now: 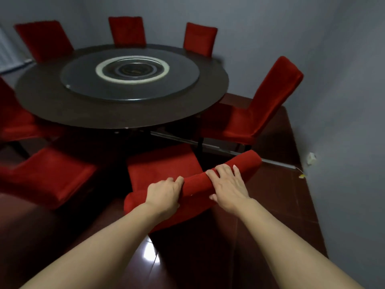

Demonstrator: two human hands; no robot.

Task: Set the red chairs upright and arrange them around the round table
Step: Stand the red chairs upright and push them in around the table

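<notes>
A: Where's the chair (166,174)?
B: Upright, near side of round counter (62,113). Left hand (163,195) + right hand (228,187) both grasping padded backrest top.
A: Handling?
B: Prob heavyish, stiff frame, soft cover; top edge = best hold.

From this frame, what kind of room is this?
Probably a private dining room in a restaurant: a large round table with a glass turntable at its centre, ringed by matching red chairs, within plain grey walls.
</notes>
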